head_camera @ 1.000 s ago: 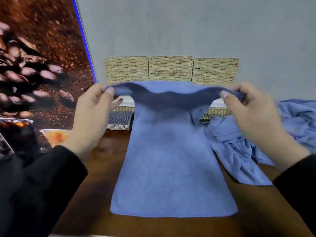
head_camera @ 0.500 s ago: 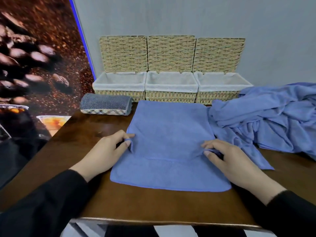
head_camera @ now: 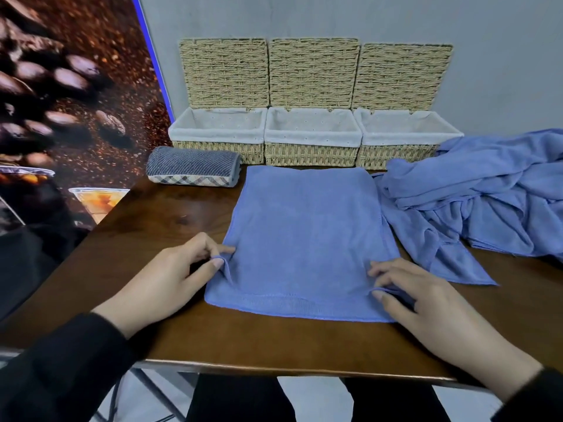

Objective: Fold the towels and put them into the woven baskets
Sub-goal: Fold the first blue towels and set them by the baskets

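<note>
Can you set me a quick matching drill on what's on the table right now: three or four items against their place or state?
Things:
1. blue towel
2. rolled grey towel
3. towel heap
4. woven baskets

States:
A. crumpled, at the table's right
B. in a row at the wall, lids up
C. folded flat, near corners pinched by both hands
D. beside the left basket, on the table

Pairs: 1-C, 2-D, 3-A, 4-B

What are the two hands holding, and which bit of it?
The blue towel: the left hand pinches its left corner of the folded-over layer, the right hand its right corner.
</note>
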`<state>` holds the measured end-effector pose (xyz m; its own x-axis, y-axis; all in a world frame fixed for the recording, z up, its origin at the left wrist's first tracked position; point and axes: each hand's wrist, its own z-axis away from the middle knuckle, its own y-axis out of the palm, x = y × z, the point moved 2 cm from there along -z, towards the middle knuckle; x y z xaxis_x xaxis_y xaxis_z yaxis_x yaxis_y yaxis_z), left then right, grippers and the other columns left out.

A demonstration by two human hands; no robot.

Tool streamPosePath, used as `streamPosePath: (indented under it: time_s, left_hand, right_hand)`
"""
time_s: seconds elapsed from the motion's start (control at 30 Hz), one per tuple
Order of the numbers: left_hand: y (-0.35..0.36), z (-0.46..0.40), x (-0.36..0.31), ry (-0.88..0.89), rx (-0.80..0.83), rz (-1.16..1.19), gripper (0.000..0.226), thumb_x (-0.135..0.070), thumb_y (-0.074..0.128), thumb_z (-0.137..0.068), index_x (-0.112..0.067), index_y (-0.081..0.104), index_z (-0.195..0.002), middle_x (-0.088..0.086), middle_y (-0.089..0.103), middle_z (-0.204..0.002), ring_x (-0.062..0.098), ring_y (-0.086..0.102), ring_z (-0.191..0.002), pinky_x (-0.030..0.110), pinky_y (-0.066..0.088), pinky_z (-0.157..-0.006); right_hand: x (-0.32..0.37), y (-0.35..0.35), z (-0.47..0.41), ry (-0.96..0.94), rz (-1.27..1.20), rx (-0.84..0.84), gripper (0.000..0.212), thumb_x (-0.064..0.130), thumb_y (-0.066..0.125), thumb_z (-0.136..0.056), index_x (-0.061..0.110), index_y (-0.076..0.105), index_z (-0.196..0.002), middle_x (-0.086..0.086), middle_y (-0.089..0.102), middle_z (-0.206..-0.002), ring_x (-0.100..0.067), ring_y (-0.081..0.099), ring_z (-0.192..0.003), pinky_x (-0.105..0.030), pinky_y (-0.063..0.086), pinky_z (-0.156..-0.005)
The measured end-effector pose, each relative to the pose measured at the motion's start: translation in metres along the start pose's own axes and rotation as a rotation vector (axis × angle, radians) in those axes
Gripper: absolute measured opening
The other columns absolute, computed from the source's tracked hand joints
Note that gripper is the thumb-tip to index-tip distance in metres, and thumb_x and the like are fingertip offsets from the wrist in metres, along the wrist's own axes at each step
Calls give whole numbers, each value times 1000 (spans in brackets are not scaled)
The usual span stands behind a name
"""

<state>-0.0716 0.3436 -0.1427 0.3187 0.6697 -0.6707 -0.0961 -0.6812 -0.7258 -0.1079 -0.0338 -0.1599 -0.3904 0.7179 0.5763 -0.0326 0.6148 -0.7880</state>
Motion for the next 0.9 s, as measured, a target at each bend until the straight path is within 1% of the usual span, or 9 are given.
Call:
streamPosePath:
  time_s: [0.13,0.23,0.3,0.43,0.53,0.63,0.7,0.8,0.9]
  left_hand:
    - [0,-14,3,-19,-26,52,15,-25,52,-103,-22,49,-88,-24,68,-122,-11,56,-121,16,47,-89]
    - [-8,-14,-5,24,-166,189,13,-20,50,-103,-17,48,-90,-18,70,-123,-5,58,-123,17,45,-97]
    - [-13,-6,-10,62,-160,255,12,-24,50,-101,-20,48,-89,-17,68,-128,-1,57,-126,24,45,-101]
    - [-7,9,1,69,113,-33,18,-26,59,-99,-27,51,-82,-35,56,-135,-8,55,-125,19,44,-97]
    - [-7,9,4,91,146,-137,24,-18,67,-95,-27,52,-79,-37,51,-139,-13,61,-99,9,46,-76]
    - [-5,11,1,123,138,-128,25,-10,75,-88,-16,57,-73,-27,54,-139,-28,49,-70,-1,39,-64]
    - [-7,11,2,169,114,-147,27,-29,76,-88,-20,59,-69,-23,57,-139,-26,55,-87,-1,38,-73]
    - [-10,7,10,232,52,-232,39,-60,65,-87,-30,56,-65,-24,61,-133,-6,54,-122,19,36,-102]
    - [-9,4,15,284,24,-333,44,-64,62,-87,-30,52,-62,-24,62,-126,2,51,-126,32,29,-108]
  right_hand:
    - [-1,-5,-16,34,-42,-42,13,19,66,-95,31,65,-88,25,62,-115,7,58,-120,-5,38,-94]
    - [5,-23,-25,27,-57,-213,9,28,61,-95,36,63,-91,22,66,-112,-7,66,-108,-23,49,-91]
    - [12,-32,-19,-31,-42,-264,8,33,57,-96,34,63,-91,19,67,-110,-7,66,-108,-23,49,-92]
    - [5,-14,1,-98,48,4,9,37,57,-95,33,59,-87,20,59,-119,0,59,-122,-14,41,-94]
    - [-2,-10,6,-87,67,44,10,39,58,-92,32,59,-85,23,55,-125,5,53,-129,-10,38,-94]
    - [-4,-15,7,-107,75,75,8,43,61,-93,35,60,-89,22,54,-131,5,50,-132,-13,38,-100]
    - [-8,-18,9,-129,110,111,12,51,63,-94,40,62,-97,22,53,-136,2,50,-133,-18,38,-103]
    - [-13,-26,10,-129,163,106,24,60,58,-90,43,64,-105,24,54,-133,-3,54,-127,-19,38,-103]
    - [-18,-29,10,-152,214,63,15,45,60,-97,37,68,-105,25,54,-126,-3,58,-120,-20,41,-99]
